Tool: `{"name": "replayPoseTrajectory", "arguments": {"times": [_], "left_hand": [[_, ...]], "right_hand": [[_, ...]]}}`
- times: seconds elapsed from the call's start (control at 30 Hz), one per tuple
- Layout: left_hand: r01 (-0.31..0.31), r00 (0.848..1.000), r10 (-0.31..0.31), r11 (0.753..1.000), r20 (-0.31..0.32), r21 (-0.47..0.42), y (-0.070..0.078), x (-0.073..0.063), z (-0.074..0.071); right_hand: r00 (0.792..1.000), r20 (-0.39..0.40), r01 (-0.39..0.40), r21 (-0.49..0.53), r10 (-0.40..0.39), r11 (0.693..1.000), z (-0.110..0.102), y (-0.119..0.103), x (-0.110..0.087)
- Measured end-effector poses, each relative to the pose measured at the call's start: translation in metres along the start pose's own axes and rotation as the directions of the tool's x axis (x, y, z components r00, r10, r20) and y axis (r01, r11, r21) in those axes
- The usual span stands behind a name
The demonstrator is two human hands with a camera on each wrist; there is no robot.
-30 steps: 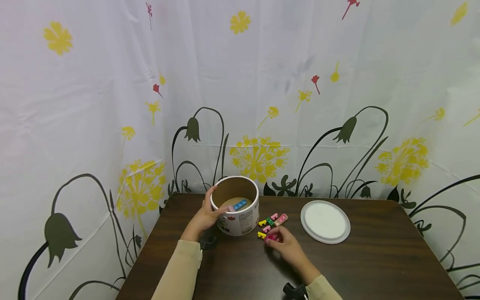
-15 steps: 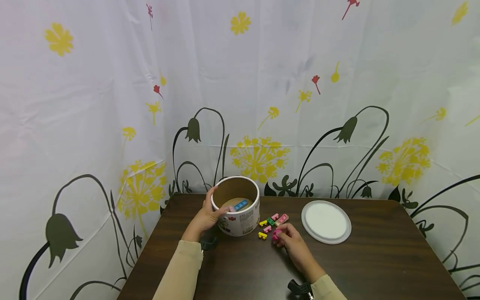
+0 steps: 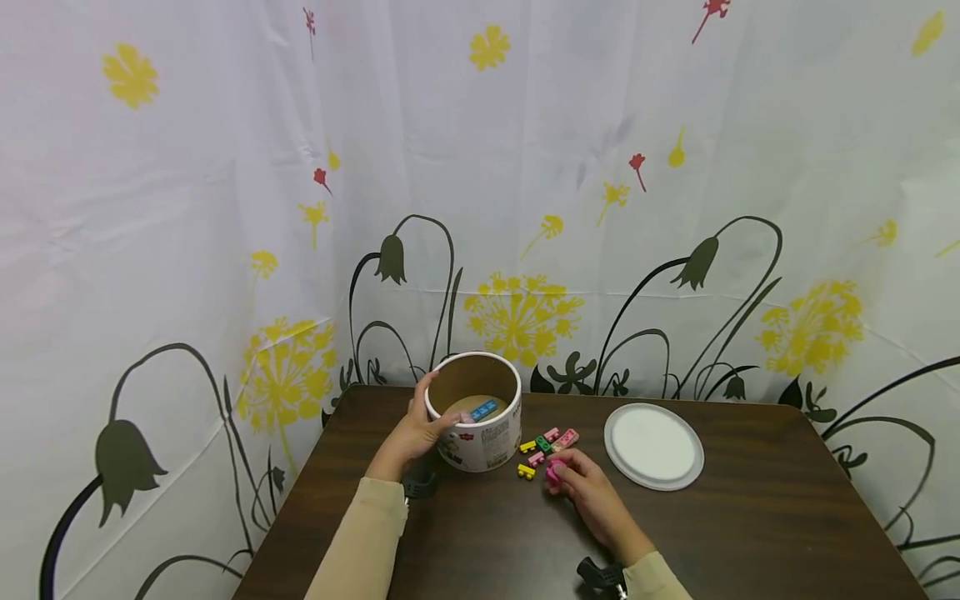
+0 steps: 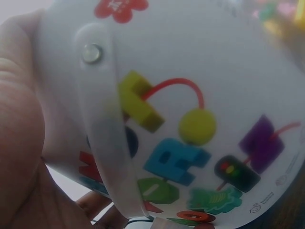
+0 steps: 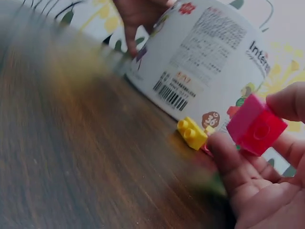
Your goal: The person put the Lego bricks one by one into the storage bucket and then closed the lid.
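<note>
1. Your right hand [image 3: 588, 496] has shifted a little to the right since the frame a second ago, taking the bright pink block [image 3: 555, 473] away from the near yellow block [image 3: 527, 472]; a gap now shows between the two.
2. You hold that bright pink block pinched in your right hand, at the near side of the loose blocks; the right wrist view shows one face of it with a round mark.
3. Your left hand [image 3: 411, 433] is clamped on the bucket [image 3: 487, 448], with your thumb over the front of the rim and your fingers along the left side.
4. The bucket stands on the table [image 3: 712, 533], its open mouth facing up, and a blue block [image 3: 483, 409] lies inside.
5. Just right of the bucket you have a small group: the far yellow block [image 3: 528, 447], a green block [image 3: 543, 444], a large pink block [image 3: 566, 441] and two small pink ones.
6. A round white lid [image 3: 654, 446] lies flat on the table, right of your right hand and farther back.
7. A pale handle [image 4: 105, 133] runs down the bucket's side, over printed letters.
8. Behind the table hangs a flowered curtain [image 3: 420, 125].
</note>
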State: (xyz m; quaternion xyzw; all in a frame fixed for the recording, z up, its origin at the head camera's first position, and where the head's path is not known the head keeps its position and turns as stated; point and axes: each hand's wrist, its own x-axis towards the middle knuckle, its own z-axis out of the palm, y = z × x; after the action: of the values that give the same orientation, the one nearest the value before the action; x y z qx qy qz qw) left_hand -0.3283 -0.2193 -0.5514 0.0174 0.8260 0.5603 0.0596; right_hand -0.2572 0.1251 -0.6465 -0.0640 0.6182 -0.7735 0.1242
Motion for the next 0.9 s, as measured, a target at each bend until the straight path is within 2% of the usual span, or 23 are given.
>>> {"name": "replayPoseTrajectory", "arguments": {"times": [0.17,0.3,0.43,0.57,0.67,0.9], "left_hand": [[-0.006,1.0,0.006,1.0,0.007,-0.003,0.002,-0.001,-0.001],[0.013,1.0,-0.013,1.0,0.019,-0.001,0.002,-0.003,0.0],[0.008,1.0,-0.008,1.0,0.012,0.004,0.002,-0.001,0.0],[-0.009,1.0,0.009,1.0,-0.001,0.014,0.004,0.0,0.001],[-0.002,1.0,0.002,1.0,-0.002,0.008,0.003,0.0,0.001],[0.007,1.0,-0.007,1.0,0.014,0.016,0.001,0.002,0.0]], "right_hand": [[0.995,-0.098,-0.042,-0.068,0.035,0.997,0.016,-0.012,0.008],[0.987,-0.16,0.003,-0.039,-0.009,0.999,0.032,-0.039,0.015],[0.987,-0.136,0.078,-0.023,-0.08,0.997,0.049,-0.075,0.03],[0.991,-0.075,0.11,-0.027,-0.112,0.994,0.062,-0.103,0.047],[0.992,-0.058,0.111,-0.015,-0.112,0.994,0.071,-0.115,0.056],[0.994,-0.078,0.082,0.036,-0.079,0.996,0.097,-0.131,0.078]]}}
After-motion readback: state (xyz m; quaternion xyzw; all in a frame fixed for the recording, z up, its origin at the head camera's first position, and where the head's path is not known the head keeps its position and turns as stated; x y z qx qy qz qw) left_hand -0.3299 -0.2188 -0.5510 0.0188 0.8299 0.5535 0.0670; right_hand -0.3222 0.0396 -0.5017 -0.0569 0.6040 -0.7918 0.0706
